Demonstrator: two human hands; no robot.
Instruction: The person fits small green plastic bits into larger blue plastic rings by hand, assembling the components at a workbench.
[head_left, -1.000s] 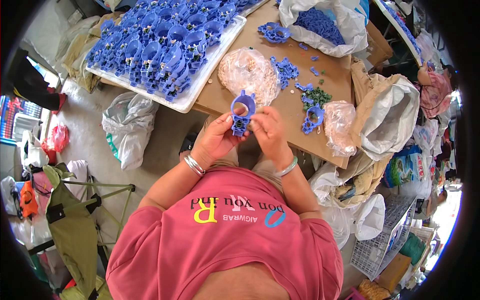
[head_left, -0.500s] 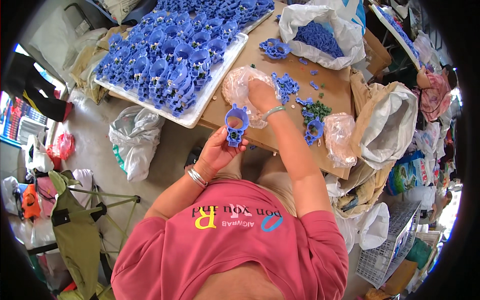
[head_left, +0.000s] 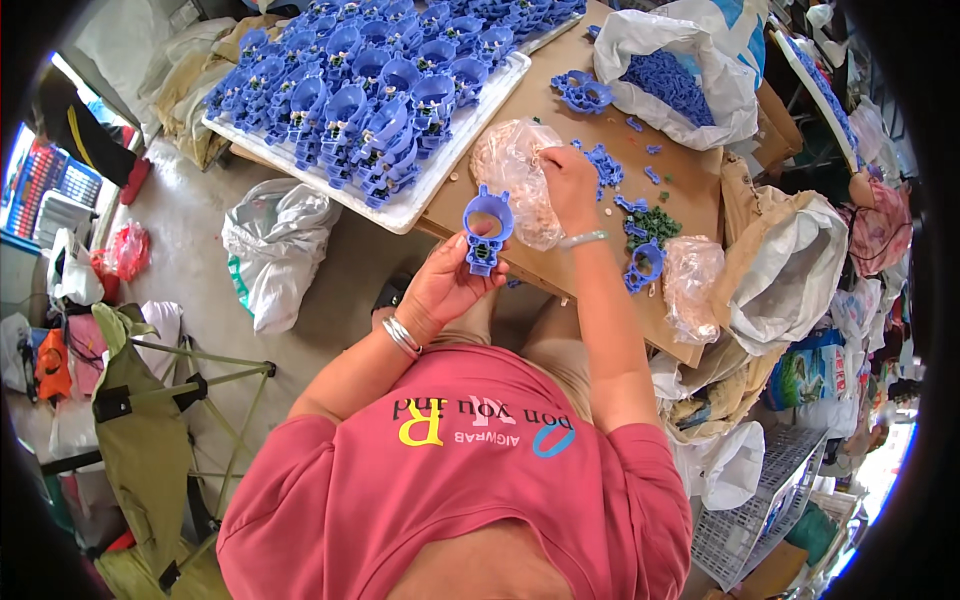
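Note:
My left hand (head_left: 447, 285) grips a blue plastic part (head_left: 483, 262) by its lower end, over my lap at the table's near edge. The part has a large round ring on top with small ear-like points, and dark bits show in its lower body. My right hand (head_left: 570, 192) is at the right side of a clear plastic bag (head_left: 537, 200) of small pale pieces. Its fingers are curled together against the bag's upper edge; what they pinch, if anything, is hidden.
A white tray (head_left: 418, 212) of many blue parts stands at the left. Right of my right hand lie loose blue pieces (head_left: 603, 165), green bits (head_left: 655, 222), a blue ring part (head_left: 645, 265) and another pale-filled bag (head_left: 690, 290). A white sack (head_left: 640, 35) of blue pieces stands behind.
My right hand has come out of the bag's opening to its right edge, fingers curled. My left hand still holds the blue part, nearly unmoved. The whole view has shifted slightly.

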